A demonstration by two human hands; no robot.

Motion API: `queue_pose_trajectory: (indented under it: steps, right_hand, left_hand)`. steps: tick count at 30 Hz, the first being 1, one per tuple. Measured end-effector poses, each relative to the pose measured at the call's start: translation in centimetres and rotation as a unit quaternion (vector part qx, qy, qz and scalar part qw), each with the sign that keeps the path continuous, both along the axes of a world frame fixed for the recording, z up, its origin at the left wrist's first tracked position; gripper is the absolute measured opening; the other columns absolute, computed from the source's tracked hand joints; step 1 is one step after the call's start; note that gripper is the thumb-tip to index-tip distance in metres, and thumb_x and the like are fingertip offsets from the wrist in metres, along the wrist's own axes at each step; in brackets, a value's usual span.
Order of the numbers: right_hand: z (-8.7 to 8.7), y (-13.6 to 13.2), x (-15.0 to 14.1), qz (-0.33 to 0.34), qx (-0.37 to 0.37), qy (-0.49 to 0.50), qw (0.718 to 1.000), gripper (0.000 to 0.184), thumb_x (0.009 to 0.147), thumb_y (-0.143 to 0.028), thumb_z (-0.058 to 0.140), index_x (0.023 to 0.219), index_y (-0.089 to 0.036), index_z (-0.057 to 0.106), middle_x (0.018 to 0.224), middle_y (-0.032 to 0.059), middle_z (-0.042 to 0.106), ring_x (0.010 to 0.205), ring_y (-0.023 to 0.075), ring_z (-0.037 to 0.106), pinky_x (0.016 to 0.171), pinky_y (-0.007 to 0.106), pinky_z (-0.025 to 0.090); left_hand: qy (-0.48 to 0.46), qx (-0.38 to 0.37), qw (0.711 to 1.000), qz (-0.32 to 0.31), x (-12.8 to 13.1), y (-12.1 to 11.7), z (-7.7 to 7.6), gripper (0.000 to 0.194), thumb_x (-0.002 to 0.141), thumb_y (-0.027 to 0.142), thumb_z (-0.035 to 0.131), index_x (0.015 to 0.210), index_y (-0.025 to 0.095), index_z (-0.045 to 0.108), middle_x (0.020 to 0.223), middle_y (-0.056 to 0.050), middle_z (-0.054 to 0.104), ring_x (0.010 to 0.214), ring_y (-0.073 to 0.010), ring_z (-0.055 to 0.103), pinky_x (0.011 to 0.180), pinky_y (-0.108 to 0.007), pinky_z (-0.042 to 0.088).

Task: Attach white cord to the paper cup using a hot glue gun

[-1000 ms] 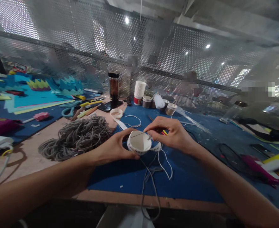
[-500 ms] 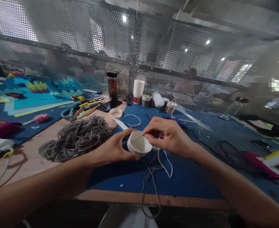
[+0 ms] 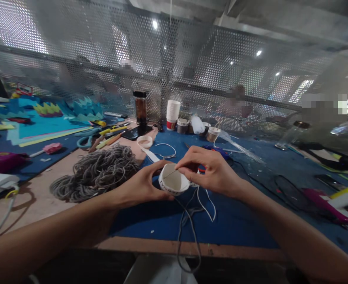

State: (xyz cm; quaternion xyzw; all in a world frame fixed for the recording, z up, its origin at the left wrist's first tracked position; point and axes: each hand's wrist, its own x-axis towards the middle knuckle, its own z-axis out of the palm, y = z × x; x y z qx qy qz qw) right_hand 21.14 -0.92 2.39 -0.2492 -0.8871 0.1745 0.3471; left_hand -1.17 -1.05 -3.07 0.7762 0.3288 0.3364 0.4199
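Note:
A short white paper cup [image 3: 180, 182] with dark lettering is gripped by its side in my left hand [image 3: 148, 183], its opening tilted toward me. Thumb and fingertips of my right hand [image 3: 208, 169] pinch a thin grey cord [image 3: 170, 173] at the cup's rim; it runs taut across the inside toward the left wall. Below the cup, a loop of grey cord [image 3: 179, 240] hangs over the table edge. White string [image 3: 205, 207] lies beside it. Part of another lettered white piece shows behind my right fingers, mostly hidden.
A grey cord pile [image 3: 103, 171] lies left of my hands. Behind stand stacked paper cups [image 3: 173, 110], a dark jar [image 3: 140, 108] and a phone [image 3: 137, 132]. A white tape ring [image 3: 145, 142] sits nearer. Glue guns lie at right [image 3: 329, 205] and far left [image 3: 5, 161].
My right fingertips have shifted slightly left and down along the cup's rim, with the cord between them. My left hand and the cup stay nearly in place.

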Motion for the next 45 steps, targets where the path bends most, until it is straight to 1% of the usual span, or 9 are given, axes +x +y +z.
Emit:
queue_pose_trajectory:
  steps: [11, 18, 22, 26, 31, 35, 40, 42, 45]
  right_hand:
    - [0.5, -0.5, -0.2, -0.005, -0.010, 0.002, 1.000, 0.017, 0.091, -0.027, 0.060, 0.104, -0.020, 0.069, 0.092, 0.0037, 0.064, 0.070, 0.0122, 0.058, 0.066, 0.027, 0.048]
    - [0.6, -0.2, 0.0, -0.017, 0.003, -0.004, 1.000, 0.019, 0.095, -0.030, 0.054, 0.102, -0.019, 0.069, 0.095, 0.0052, 0.067, 0.084, 0.0156, 0.060, 0.076, 0.030, 0.048]
    - [0.6, -0.2, 0.0, -0.019, -0.001, 0.002, 1.000, 0.021, 0.096, -0.033, 0.054, 0.102, -0.018, 0.068, 0.095, 0.0056, 0.066, 0.085, 0.0158, 0.060, 0.077, 0.030, 0.048]
    - [1.0, -0.2, 0.1, -0.044, -0.007, 0.026, 0.999, 0.024, 0.097, -0.035, 0.050, 0.103, -0.020, 0.068, 0.097, 0.0049, 0.066, 0.085, 0.0148, 0.060, 0.074, 0.029, 0.047]
    - [1.6, 0.6, 1.9, -0.151, 0.037, 0.046, 0.987, 0.022, 0.096, -0.036, 0.052, 0.101, -0.021, 0.067, 0.096, 0.0045, 0.067, 0.081, 0.0156, 0.060, 0.071, 0.030, 0.046]
    - [0.2, 2.3, 5.5, -0.254, 0.045, 0.028, 0.966, 0.022, 0.094, -0.037, 0.053, 0.099, -0.019, 0.065, 0.089, 0.0050, 0.068, 0.076, 0.0173, 0.061, 0.071, 0.032, 0.046]
    - [-2.8, 4.9, 10.3, -0.381, 0.053, -0.086, 0.919, 0.015, 0.089, -0.031, 0.056, 0.095, -0.021, 0.065, 0.090, 0.0041, 0.068, 0.077, 0.0189, 0.062, 0.070, 0.031, 0.044]
    - [-3.5, 5.7, 11.8, -0.432, 0.072, -0.121, 0.891, 0.013, 0.089, -0.029, 0.055, 0.093, -0.021, 0.065, 0.092, 0.0049, 0.068, 0.080, 0.0198, 0.062, 0.070, 0.032, 0.044]
    - [-4.0, 6.4, 13.5, -0.479, 0.096, -0.165, 0.857, 0.015, 0.090, -0.028, 0.052, 0.092, -0.020, 0.065, 0.096, 0.0077, 0.067, 0.091, 0.0222, 0.061, 0.079, 0.033, 0.044]
  left_hand:
    - [-0.009, 0.000, 1.000, -0.004, -0.1, 0.1, 0.0, 0.069, 0.063, 0.033, 0.083, 0.125, 0.020, 0.055, 0.120, -0.006, 0.064, 0.114, -0.0278, 0.057, 0.103, -0.041, 0.042]
    - [-0.003, -0.004, 1.000, 0.002, -0.2, 0.2, -0.2, 0.071, 0.063, 0.034, 0.084, 0.125, 0.019, 0.055, 0.119, -0.007, 0.064, 0.111, -0.0271, 0.057, 0.102, -0.040, 0.042]
    - [0.000, -0.001, 1.000, 0.006, -0.3, 0.4, -0.3, 0.070, 0.062, 0.033, 0.084, 0.125, 0.018, 0.056, 0.119, -0.007, 0.065, 0.112, -0.0277, 0.058, 0.101, -0.040, 0.042]
    - [-0.012, -0.004, 1.000, 0.022, -0.3, 0.6, -0.7, 0.076, 0.061, 0.032, 0.085, 0.129, 0.020, 0.054, 0.124, -0.008, 0.063, 0.116, -0.0291, 0.056, 0.104, -0.042, 0.040]
    - [-0.042, -0.011, 0.998, 0.034, -0.4, 0.6, -0.8, 0.080, 0.059, 0.030, 0.086, 0.131, 0.022, 0.052, 0.131, -0.010, 0.059, 0.122, -0.0297, 0.054, 0.108, -0.044, 0.038]
    - [-0.044, -0.007, 0.998, 0.041, -0.5, 0.5, -0.5, 0.078, 0.061, 0.029, 0.084, 0.130, 0.022, 0.051, 0.131, -0.011, 0.059, 0.123, -0.0310, 0.053, 0.106, -0.045, 0.040]
    - [-0.054, -0.007, 0.997, 0.049, -0.2, 0.1, -0.4, 0.074, 0.061, 0.029, 0.084, 0.128, 0.021, 0.052, 0.129, -0.010, 0.060, 0.120, -0.0298, 0.055, 0.104, -0.044, 0.041]
    - [-0.060, -0.009, 0.997, 0.053, -0.1, -0.1, -0.5, 0.073, 0.062, 0.030, 0.084, 0.126, 0.021, 0.052, 0.128, -0.010, 0.061, 0.119, -0.0294, 0.056, 0.104, -0.044, 0.041]
    - [-0.068, -0.016, 0.996, 0.062, 0.2, -0.3, -0.5, 0.073, 0.061, 0.030, 0.084, 0.126, 0.021, 0.052, 0.127, -0.010, 0.062, 0.118, -0.0287, 0.057, 0.105, -0.045, 0.041]
